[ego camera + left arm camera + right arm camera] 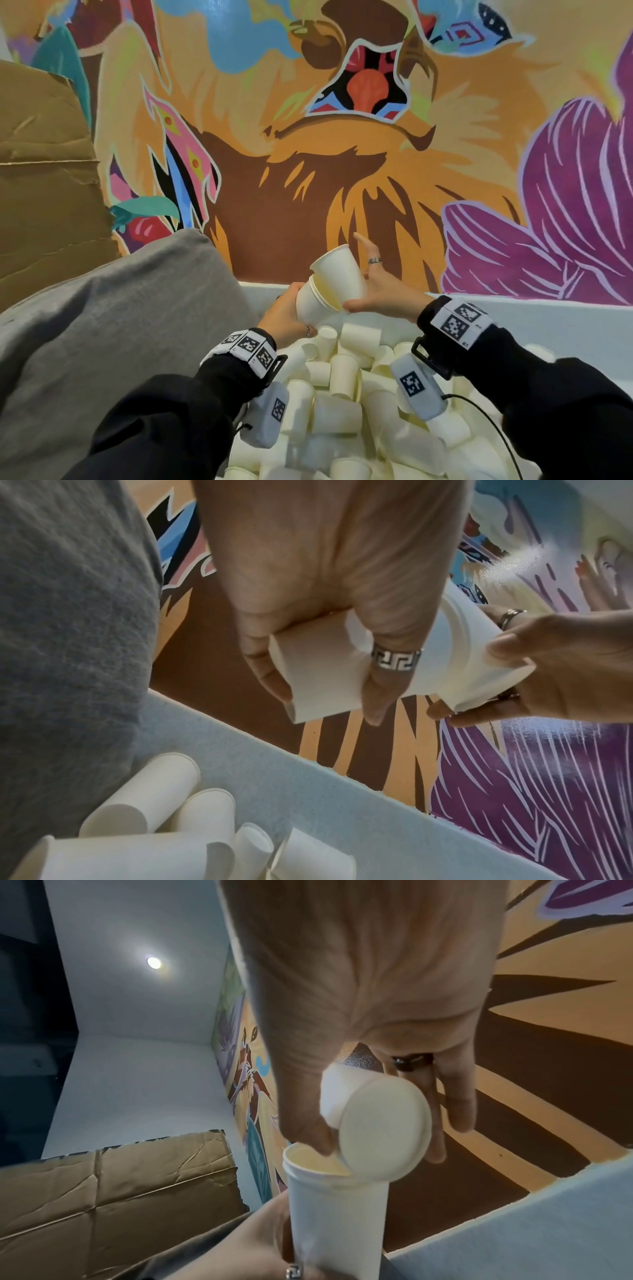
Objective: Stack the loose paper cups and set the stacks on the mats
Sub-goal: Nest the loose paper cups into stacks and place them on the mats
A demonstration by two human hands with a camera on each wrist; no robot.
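Note:
My left hand point(286, 313) grips a short stack of white paper cups point(313, 308), mouth tilted up and to the right; in the left wrist view its fingers point(267, 669) wrap the stack point(322, 674). My right hand point(371, 291) holds a single white cup point(337, 270) between thumb and fingers, its base at the stack's mouth. The right wrist view shows that cup's round base point(383, 1131) tipped over the open rim of the stack point(335, 1204). Several loose cups point(342, 404) lie piled below both hands. No mat is in view.
The loose cups fill a white foam-walled bin point(548, 318) set against a painted mural wall point(342, 171). A grey cushion point(102, 325) lies at the left, with brown cardboard point(41, 188) behind it. A black cable point(479, 411) runs from my right wrist.

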